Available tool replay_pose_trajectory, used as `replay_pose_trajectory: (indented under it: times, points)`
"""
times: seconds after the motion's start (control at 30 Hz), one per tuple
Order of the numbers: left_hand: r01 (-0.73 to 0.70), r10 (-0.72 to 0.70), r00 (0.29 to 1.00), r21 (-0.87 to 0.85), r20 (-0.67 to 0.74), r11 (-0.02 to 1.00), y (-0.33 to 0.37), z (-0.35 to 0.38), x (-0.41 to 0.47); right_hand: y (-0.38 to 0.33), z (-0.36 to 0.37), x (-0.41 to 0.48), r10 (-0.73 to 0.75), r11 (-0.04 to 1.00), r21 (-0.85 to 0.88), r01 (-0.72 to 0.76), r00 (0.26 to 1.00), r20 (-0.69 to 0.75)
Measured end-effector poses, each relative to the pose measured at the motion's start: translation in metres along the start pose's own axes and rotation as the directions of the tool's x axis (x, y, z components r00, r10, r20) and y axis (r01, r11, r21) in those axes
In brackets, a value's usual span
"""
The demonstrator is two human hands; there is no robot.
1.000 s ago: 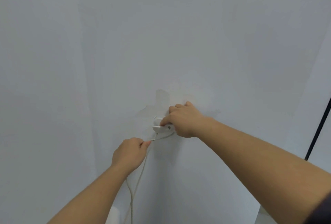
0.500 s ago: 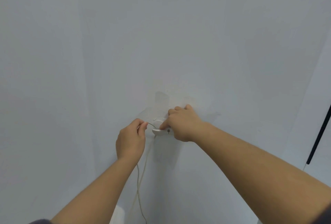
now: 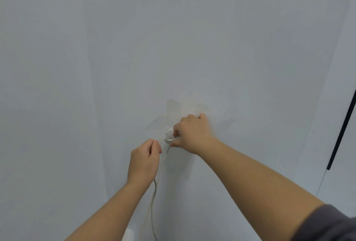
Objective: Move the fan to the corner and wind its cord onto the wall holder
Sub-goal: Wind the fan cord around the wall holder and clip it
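Observation:
A small white wall holder (image 3: 169,132) is fixed to the pale wall over patches of clear tape. My right hand (image 3: 192,134) lies against the wall with its fingers curled round the holder's right side, covering part of it. My left hand (image 3: 145,157) pinches the thin white cord (image 3: 154,198) just left of the holder. A short stretch of cord runs from that hand to the holder's lower edge. The rest hangs down past my left wrist and out of the bottom of the view. A bit of white fan (image 3: 128,235) shows at the bottom edge.
The wall corner (image 3: 92,106) runs vertically to the left of the holder. A thin black pole (image 3: 341,134) leans along the right edge of the view. The wall around the holder is bare.
My left hand went up beside the holder with the cord, then dropped lower again, still pinching it. My right hand has stayed on the holder.

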State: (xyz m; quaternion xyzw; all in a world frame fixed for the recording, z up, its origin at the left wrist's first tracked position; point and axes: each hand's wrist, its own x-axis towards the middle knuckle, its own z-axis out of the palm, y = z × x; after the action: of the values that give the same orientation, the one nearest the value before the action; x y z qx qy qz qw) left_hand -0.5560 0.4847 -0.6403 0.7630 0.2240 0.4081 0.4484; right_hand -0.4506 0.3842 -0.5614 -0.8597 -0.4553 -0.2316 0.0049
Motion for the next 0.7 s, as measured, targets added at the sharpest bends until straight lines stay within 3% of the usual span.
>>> replay_pose_trajectory:
  times: [0.2, 0.33, 0.47, 0.57, 0.63, 0.7]
  points:
    - [0.024, -0.022, 0.998, -0.022, 0.053, 0.999, -0.001, -0.004, -0.009, -0.013, 0.018, 0.0, 0.091, 0.994, -0.044, -0.1, 0.98, -0.178]
    - [-0.02, 0.022, 0.997, -0.024, 0.079, 0.999, -0.001, -0.006, -0.009, -0.009, 0.02, -0.001, 0.067, 0.997, -0.015, -0.073, 0.971, -0.23]
    - [-0.204, 0.167, 0.963, 0.162, 0.213, 0.965, -0.004, -0.006, -0.013, 0.002, 0.019, -0.005, 0.027, 0.998, 0.068, -0.007, 0.954, -0.298]
    - [-0.434, 0.268, 0.863, 0.358, 0.427, 0.827, -0.006, -0.002, -0.022, 0.015, 0.011, -0.005, -0.041, 0.994, 0.085, 0.066, 0.962, -0.272]
    - [-0.479, 0.251, 0.817, 0.369, 0.518, 0.797, -0.008, 0.001, -0.026, 0.025, 0.005, -0.008, -0.089, 0.989, 0.097, 0.116, 0.964, -0.252]
    - [-0.447, 0.23, 0.817, 0.33, 0.528, 0.831, -0.01, 0.004, -0.026, 0.034, 0.002, -0.011, -0.163, 0.973, 0.124, 0.196, 0.957, -0.238]
